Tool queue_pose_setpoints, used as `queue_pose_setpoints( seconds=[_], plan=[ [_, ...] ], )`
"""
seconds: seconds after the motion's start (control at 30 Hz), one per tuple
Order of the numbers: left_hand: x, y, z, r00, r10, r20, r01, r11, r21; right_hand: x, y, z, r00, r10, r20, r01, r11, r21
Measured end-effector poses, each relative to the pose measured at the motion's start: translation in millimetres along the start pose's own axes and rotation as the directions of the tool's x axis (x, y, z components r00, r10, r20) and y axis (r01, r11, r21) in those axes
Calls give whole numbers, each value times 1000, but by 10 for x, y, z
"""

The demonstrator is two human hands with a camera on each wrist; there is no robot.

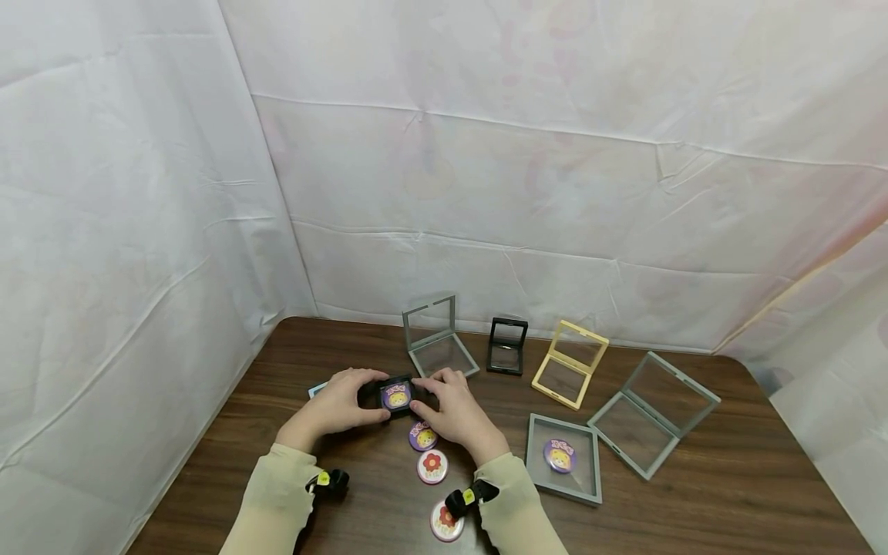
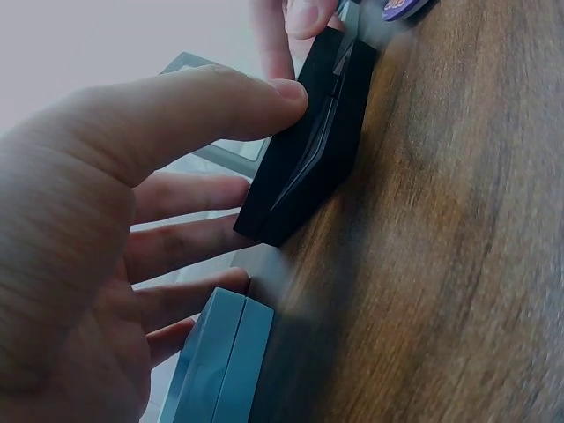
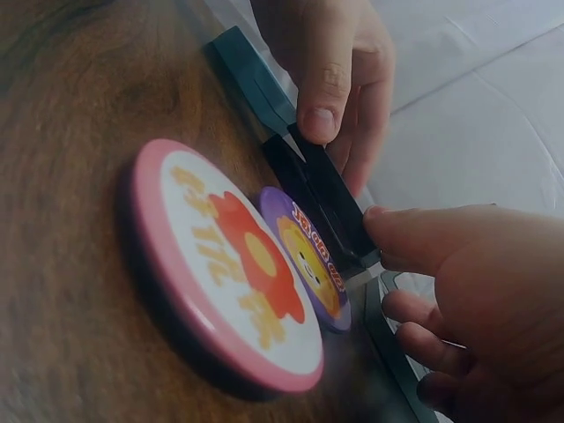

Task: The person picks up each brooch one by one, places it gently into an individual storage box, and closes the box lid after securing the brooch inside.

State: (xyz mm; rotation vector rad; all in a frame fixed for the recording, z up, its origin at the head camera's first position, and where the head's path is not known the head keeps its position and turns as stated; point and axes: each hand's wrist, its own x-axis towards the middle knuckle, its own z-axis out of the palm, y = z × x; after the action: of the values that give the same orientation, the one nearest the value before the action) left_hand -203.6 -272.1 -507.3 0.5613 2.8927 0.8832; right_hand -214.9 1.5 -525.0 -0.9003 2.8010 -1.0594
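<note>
Pale sleeves [image 1: 270,493] closest to me, and beyond them my left hand [image 1: 338,405] and right hand [image 1: 456,410] pinch opposite sides of the black case [image 2: 339,145] between them, purple badge [image 1: 397,396] framed inside; its seam gapes, so I'd call this closing, next calling for an even squeeze.

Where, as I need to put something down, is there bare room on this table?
The widest bare patch of table lies right of the rightmost open gray frame; a narrower one lies left of the left sleeve. Crowded: between the sleeves, where badges lie, and around the black case between the left hand and right hand.
</note>
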Motion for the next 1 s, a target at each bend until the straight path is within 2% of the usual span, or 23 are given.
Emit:
queue_pose_setpoints(
  seconds=[0.37,1.0],
  plan=[
    [-2,-53,33,1000,19,-24,-19,1000,7,-9,-5,1,1000,4,8,-4,1000,11],
    [-8,-48,11,1000,10,-7,-10,1000,0,1,-3,1,999,18,31,-18,1000,21]
  ],
)
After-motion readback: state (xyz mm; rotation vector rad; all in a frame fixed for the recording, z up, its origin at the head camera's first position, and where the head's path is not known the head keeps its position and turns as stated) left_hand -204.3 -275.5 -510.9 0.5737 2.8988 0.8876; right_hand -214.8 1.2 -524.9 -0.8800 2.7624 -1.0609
